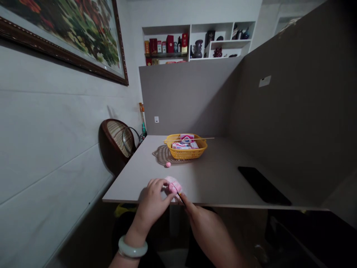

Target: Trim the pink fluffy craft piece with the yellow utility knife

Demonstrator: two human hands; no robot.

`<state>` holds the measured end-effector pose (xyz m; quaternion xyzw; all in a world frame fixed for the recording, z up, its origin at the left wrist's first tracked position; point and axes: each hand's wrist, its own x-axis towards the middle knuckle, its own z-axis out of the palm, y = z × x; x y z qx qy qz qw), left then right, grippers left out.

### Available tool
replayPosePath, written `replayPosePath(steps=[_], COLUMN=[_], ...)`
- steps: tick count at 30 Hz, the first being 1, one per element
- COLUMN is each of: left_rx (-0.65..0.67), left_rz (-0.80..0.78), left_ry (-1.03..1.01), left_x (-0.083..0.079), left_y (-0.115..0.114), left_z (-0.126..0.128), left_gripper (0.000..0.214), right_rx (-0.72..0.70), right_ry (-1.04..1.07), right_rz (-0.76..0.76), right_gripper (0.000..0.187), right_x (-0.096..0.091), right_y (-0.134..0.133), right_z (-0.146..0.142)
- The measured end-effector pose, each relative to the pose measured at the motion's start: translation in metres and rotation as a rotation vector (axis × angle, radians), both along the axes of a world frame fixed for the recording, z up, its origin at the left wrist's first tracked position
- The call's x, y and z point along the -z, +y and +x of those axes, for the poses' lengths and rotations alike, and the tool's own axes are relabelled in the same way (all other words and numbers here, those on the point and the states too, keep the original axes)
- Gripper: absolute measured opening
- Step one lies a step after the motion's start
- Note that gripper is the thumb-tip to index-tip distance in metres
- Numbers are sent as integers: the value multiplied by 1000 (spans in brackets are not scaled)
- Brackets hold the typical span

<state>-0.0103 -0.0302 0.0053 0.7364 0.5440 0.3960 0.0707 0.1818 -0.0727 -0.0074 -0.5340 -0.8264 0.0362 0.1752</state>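
Near the table's front edge, my left hand [156,195] pinches a pink lump [172,188] between thumb and fingers. My right hand [196,212] grips a thin dark tool [182,199] with a bit of yellow on it. The tool's tip meets the pink lump; what kind of tip it has is too small to tell. Under and behind the lump lies a paler pink-and-white patch [174,181], perhaps crumbs or a sheet. A small pink ball [168,164] sits farther back on the table, apart from both hands.
A yellow plastic basket [185,153] with several printed packets [187,138] stands at the back, a thin stick [210,138] across its rim. A flat black slab [263,185] lies at the right. Grey partitions [189,96] border the table [134,178]. A wooden-framed round object [114,141] leans at left.
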Motion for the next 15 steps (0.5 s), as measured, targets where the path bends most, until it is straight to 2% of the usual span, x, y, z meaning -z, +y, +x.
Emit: replayPosePath(steps=[8,12,15], left_rx=[-83,-160,-150], left_rz=[87,79,60], left_ry=[56,69,61], left_x=[8,9,9], left_y=[1,1,0], left_z=[7,10,11], left_gripper=[13,13,12], right_rx=[11,26,26], right_ry=[-209,-227,-205], right_rz=[-67,-77,-92], right_gripper=[76,76,76], right_x=[-18,-12,-5], right_y=[-7,-13,-19], right_z=[-11,-10,-5])
